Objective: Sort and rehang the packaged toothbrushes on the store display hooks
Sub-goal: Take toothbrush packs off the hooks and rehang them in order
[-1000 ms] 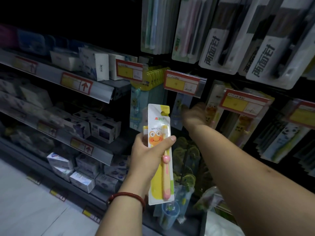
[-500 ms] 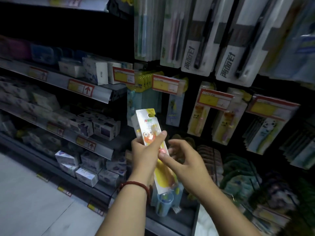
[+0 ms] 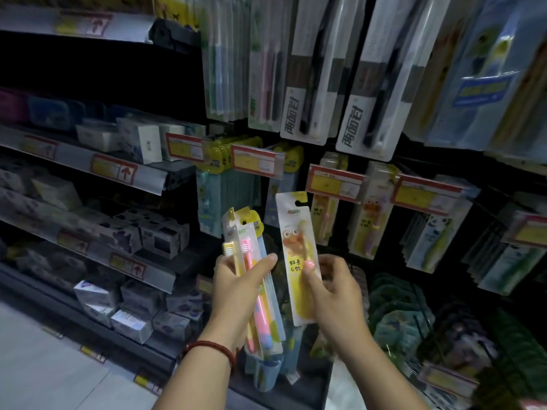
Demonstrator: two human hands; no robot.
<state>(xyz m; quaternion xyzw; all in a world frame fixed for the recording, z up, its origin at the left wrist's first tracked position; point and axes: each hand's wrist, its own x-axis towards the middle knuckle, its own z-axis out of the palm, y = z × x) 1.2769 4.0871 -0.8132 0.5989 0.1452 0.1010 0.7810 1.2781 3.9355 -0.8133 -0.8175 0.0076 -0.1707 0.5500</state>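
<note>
**Head view, toothbrush section of a store display.** The left hand (image 3: 236, 288) held a small stack of packs (image 3: 249, 232) in front of the display. Its thumb lay across the front and its fingers (image 3: 222, 263) were clamped round the stack's left edge. A pink toothbrush (image 3: 260, 315) and a yellow one showed through the front pack, bristles uppermost. The stack leaned slightly to the left. A red bead bracelet (image 3: 213, 349) circled the left wrist.

The right hand (image 3: 337, 294) pinched the lower half of a single pack (image 3: 294, 232), thumb on the printed face and fingers (image 3: 333, 261) closed behind it. This pack bore an orange cartoon figure and stood nearly upright, just beside the stack but apart from it. Its hang hole was at the top, below and between two red-and-yellow price tags (image 3: 257, 159) (image 3: 334, 183).

Behind both hands, children's toothbrush packs (image 3: 367, 220) hung in rows beneath the tags. Larger white packs (image 3: 307, 84) hung in the row above. The hooks themselves were hidden by the goods.

To the left, sloping shelves (image 3: 154, 180) carried small boxes (image 3: 145, 140) and arrow-marked labels. A pale floor (image 3: 44, 365) showed at lower left. The scene was dim, and the print on the tags could not be read.
</note>
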